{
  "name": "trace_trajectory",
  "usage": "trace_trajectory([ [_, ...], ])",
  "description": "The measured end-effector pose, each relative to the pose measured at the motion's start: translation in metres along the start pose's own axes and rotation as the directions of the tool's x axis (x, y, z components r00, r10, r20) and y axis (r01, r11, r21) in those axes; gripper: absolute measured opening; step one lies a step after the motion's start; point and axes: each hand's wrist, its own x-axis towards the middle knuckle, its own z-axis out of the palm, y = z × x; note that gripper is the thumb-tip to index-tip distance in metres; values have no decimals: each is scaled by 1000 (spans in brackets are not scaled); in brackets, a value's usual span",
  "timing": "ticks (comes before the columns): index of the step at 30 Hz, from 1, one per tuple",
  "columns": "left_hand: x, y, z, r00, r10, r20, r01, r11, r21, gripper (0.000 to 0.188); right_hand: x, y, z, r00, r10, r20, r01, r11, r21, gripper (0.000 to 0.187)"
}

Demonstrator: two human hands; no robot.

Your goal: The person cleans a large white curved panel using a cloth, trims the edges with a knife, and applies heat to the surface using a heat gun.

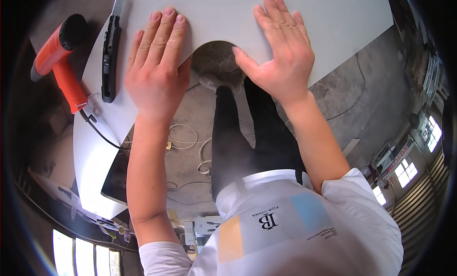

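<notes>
White notched panel (220, 18) is touched by flat, empty hands (157, 76); seemingly stiff and slick, it is best gripped by its edges.

Grey concrete floor (345, 97) at centre and right, with a pale cable (197, 137) in loose loops near the middle of the frame — beside it, a small yellow plug-like piece (168, 146). At right, a thin dark cable (363, 80) in a curve. Bright windows (64, 252) at lower left; more panes (406, 173) at lower right — next to ribbed cladding (423, 190). At lower centre, a whitish box (207, 224).
</notes>
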Motion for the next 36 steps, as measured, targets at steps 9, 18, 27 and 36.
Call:
trace_trajectory([
  [9,-1,1,4,999,-51,0,51,995,-84,60,2,-3,-23,963,18,267,-24,999,23,62],
  [18,-3,0,1,999,-49,20,50,997,-66,55,4,-4,-24,961,-6,276,-7,999,46,52],
  [27,-1,1,0,1000,-25,17,26,998,-52,54,5,-5,-22,974,-21,224,22,1000,1,44],
  [36,-2,2,1,999,-38,16,40,995,-87,56,2,-3,-17,983,-3,183,2,1000,5,33],
])
